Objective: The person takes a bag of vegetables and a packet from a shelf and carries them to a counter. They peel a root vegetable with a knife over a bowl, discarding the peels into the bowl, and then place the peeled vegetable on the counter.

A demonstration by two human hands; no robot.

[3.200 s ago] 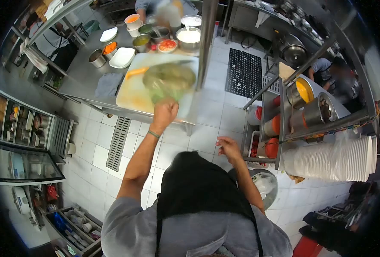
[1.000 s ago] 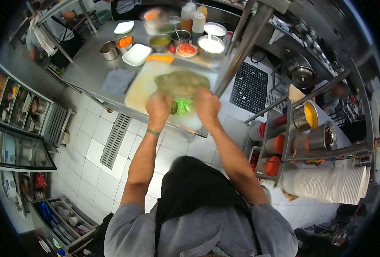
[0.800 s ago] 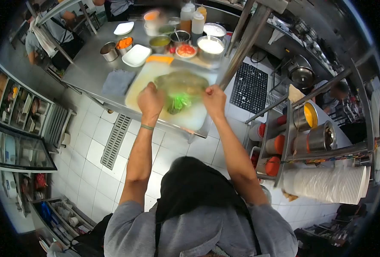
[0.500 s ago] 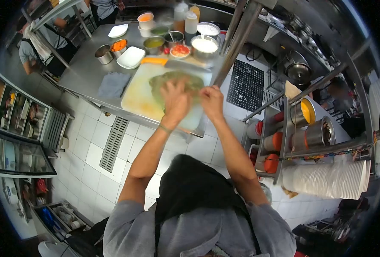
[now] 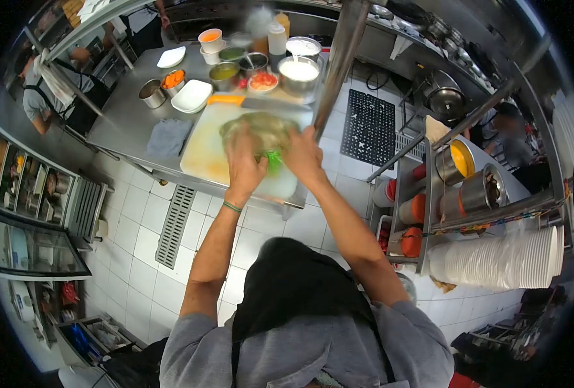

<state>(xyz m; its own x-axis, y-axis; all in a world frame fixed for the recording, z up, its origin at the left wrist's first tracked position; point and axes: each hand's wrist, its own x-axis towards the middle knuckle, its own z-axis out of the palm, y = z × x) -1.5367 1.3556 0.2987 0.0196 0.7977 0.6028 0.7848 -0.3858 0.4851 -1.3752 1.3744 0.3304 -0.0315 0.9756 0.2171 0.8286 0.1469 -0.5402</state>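
A flat, blurred green sheet-like item [image 5: 258,124] lies on the white cutting board [image 5: 200,152]. My left hand [image 5: 243,158] is on its near left part, the fingers smeared by motion. At its right edge, my right hand [image 5: 304,157] is bent inward, its fingertips also blurred. Bright green strips [image 5: 274,161] show on the board between my hands. What either hand grips cannot be made out. Beyond the green item lies a knife with an orange handle [image 5: 226,99], along the board's far edge.
White dishes [image 5: 192,96], a pot of white cream [image 5: 298,72], a bowl of chopped red food [image 5: 262,81] and squeeze bottles [image 5: 277,40] stand behind the board. A grey cloth [image 5: 168,138] lies left. A metal post [image 5: 342,64] rises at right. Co-workers [image 5: 54,90] stand at the left.
My right hand has moved down and inward to the green item's right edge. My left hand has shifted slightly left. Bright green strips now show between them.
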